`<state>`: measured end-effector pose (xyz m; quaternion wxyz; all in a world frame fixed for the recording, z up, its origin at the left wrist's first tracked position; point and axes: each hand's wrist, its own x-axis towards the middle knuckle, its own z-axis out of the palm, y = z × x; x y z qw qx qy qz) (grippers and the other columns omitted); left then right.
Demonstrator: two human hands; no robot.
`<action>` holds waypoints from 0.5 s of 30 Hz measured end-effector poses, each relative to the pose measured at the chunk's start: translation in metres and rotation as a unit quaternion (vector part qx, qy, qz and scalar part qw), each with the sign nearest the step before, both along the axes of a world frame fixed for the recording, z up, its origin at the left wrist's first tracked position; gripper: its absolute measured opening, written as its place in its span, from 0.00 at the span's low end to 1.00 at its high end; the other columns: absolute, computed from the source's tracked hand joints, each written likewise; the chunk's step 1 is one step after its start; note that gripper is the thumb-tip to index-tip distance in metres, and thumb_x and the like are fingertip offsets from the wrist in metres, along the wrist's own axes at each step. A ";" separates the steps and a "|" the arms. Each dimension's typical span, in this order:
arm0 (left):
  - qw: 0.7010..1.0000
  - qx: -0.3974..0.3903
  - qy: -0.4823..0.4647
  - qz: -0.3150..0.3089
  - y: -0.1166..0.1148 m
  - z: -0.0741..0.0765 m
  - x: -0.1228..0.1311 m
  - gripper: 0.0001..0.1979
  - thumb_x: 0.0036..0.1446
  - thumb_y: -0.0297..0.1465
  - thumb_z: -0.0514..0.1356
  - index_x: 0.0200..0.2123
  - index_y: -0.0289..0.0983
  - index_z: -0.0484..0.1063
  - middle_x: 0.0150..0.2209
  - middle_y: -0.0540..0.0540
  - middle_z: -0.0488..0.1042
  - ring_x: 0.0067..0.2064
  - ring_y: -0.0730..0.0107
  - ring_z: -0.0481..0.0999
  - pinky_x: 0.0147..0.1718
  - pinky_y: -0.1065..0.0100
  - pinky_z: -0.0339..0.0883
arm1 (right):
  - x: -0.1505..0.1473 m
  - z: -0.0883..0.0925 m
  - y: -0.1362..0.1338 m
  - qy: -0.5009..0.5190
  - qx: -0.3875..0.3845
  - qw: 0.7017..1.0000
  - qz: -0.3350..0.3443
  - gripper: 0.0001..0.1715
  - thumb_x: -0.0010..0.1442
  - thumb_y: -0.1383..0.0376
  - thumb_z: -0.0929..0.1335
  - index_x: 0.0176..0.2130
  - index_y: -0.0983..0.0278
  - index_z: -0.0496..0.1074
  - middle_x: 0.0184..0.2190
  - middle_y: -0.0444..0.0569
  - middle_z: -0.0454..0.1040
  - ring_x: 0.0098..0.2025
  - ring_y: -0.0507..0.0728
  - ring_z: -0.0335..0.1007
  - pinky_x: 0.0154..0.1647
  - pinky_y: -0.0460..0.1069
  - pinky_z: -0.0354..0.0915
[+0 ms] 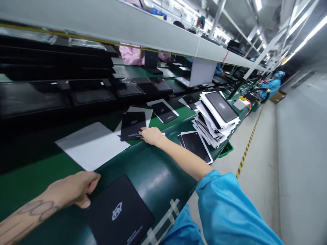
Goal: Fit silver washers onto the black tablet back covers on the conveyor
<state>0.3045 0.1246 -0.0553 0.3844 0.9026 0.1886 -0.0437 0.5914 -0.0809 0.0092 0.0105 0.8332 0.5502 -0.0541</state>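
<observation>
Green conveyor belt [155,180] curves across the lower half of the frame, and your two hands rest on it. At the bottom left, your tattooed left hand [73,189] is curled, with its thumb [85,204] at the upper edge of a matte black rectangular panel with a silver logo [120,212]. You can't tell whether it is pinching that panel or only touching it. Near the centre, your right hand [152,135] lies open, its fingers [144,132] extended and touching the lower right edge of a second matte black panel [133,126]. That panel lies on a white paper sheet [134,114], beside a larger white sheet [92,146] to its left. Just right of your right hand, a black panel on a white backing [195,146] lies beside a tall, messy stack of black panels and white sheets [217,117]. A co-worker in a blue smock [272,85] stands at the far right.
</observation>
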 end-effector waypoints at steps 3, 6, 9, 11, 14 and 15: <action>0.977 0.045 0.145 -0.148 0.013 0.005 0.011 0.08 0.28 0.32 0.58 0.19 0.43 0.66 0.22 0.52 0.74 0.24 0.58 0.72 0.23 0.68 0.56 | 0.012 0.006 -0.015 -0.001 0.000 1.000 -0.006 0.17 0.77 0.60 0.67 0.57 0.64 0.79 0.61 0.57 0.79 0.57 0.64 0.80 0.54 0.55 0.73; 0.974 0.024 0.182 -0.135 0.018 0.005 0.014 0.11 0.27 0.29 0.59 0.21 0.42 0.63 0.21 0.54 0.72 0.25 0.64 0.69 0.26 0.70 0.56 | 0.009 0.015 -0.020 -0.002 0.012 1.000 -0.001 0.17 0.77 0.60 0.66 0.57 0.64 0.80 0.61 0.55 0.79 0.58 0.65 0.79 0.54 0.54 0.73; 0.972 0.027 0.198 -0.121 0.022 0.001 0.016 0.12 0.29 0.30 0.62 0.22 0.42 0.62 0.20 0.56 0.67 0.25 0.66 0.66 0.27 0.71 0.55 | -0.014 0.023 -0.014 0.037 0.078 0.996 0.016 0.17 0.78 0.60 0.66 0.58 0.59 0.79 0.62 0.48 0.78 0.56 0.61 0.78 0.48 0.50 0.70; 0.973 0.050 0.188 -0.123 0.022 0.006 0.017 0.14 0.30 0.33 0.66 0.23 0.43 0.63 0.21 0.56 0.69 0.27 0.64 0.68 0.26 0.71 0.56 | -0.041 0.027 -0.005 0.108 0.134 0.984 0.040 0.14 0.77 0.57 0.66 0.52 0.59 0.80 0.52 0.45 0.82 0.49 0.57 0.78 0.41 0.48 0.65; 0.983 0.067 0.137 -0.104 0.007 0.032 0.008 0.19 0.31 0.39 0.72 0.21 0.42 0.64 0.22 0.54 0.69 0.27 0.64 0.70 0.26 0.72 0.56 | -0.094 0.032 0.007 0.287 0.253 0.922 0.064 0.25 0.76 0.48 0.68 0.34 0.63 0.76 0.30 0.42 0.75 0.35 0.53 0.70 0.34 0.47 0.57; 0.989 0.057 0.104 -0.089 -0.003 0.042 0.002 0.21 0.32 0.40 0.73 0.21 0.42 0.63 0.21 0.55 0.67 0.26 0.67 0.67 0.26 0.72 0.54 | -0.112 0.033 0.008 0.368 0.300 0.878 0.066 0.31 0.75 0.44 0.67 0.29 0.63 0.71 0.24 0.41 0.69 0.30 0.52 0.65 0.32 0.48 0.55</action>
